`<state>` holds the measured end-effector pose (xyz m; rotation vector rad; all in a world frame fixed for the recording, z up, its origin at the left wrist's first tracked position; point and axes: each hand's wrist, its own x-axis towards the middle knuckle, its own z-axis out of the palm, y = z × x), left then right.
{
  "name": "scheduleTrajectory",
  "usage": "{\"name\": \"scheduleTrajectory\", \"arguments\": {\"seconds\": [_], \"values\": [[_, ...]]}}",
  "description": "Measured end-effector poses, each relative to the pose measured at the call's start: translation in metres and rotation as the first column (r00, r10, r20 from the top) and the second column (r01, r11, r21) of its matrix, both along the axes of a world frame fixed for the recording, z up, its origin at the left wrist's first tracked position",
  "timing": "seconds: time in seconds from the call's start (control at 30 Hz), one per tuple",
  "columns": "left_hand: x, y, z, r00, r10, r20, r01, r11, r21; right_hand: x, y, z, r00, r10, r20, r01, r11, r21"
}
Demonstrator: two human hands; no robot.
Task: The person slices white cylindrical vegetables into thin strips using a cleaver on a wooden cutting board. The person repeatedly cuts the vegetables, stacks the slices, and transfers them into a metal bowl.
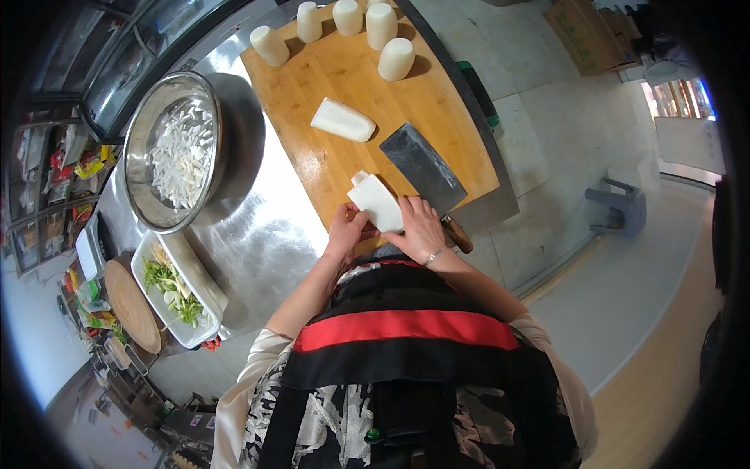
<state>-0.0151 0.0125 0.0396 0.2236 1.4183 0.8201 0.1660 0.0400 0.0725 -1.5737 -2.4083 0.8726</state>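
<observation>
My left hand (347, 230) and my right hand (420, 228) hold white radish slices (378, 202) between them, low on the wooden cutting board (345, 70). One slice end sticks out at the far side of the stack. Just beyond my right hand a cleaver's dark blade (423, 167) lies flat on the board, its wooden handle (457, 234) past the near edge beside my wrist. A radish piece with a flat cut face (343, 119) rests farther up the board. Several peeled radish pieces (381, 26) stand upright along the far edge.
On the steel table (269, 258) left of the board stands a metal bowl (217, 135) of white radish strips. Nearer is a white tub (211, 293) with green and pale trimmings, next to a round wooden board (132, 305). A grey plastic stool (627, 208) is on the floor at right.
</observation>
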Motion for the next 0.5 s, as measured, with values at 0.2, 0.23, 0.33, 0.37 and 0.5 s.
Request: {"name": "scheduleTrajectory", "arguments": {"seconds": [0.2, 0.23, 0.33, 0.37, 0.5], "values": [[-0.008, 0.003, -0.003, 0.991, 0.132, 0.022, -0.133, 0.991, 0.03, -0.029, 0.017, -0.01, 0.998, 0.013, 0.061, -0.011, 0.999, -0.039], [-0.009, 0.005, -0.003, 0.992, 0.122, 0.018, -0.123, 0.992, 0.021, -0.029, 0.018, -0.012, 0.998, 0.015, 0.057, -0.013, 1.0, -0.028], [-0.007, 0.014, 0.005, 0.999, -0.01, -0.033, 0.011, 0.999, 0.034, -0.026, 0.019, -0.013, 0.994, -0.045, 0.102, 0.047, 0.999, -0.022], [-0.013, 0.006, -0.002, 0.999, -0.004, -0.034, 0.006, 0.997, 0.073, -0.031, 0.017, -0.012, 0.988, -0.018, 0.152, 0.024, 0.999, -0.034], [-0.025, -0.002, -0.017, 0.998, -0.025, 0.053, 0.021, 0.998, 0.063, -0.037, 0.024, -0.011, 0.985, -0.085, 0.15, 0.108, 0.982, -0.154]]}}
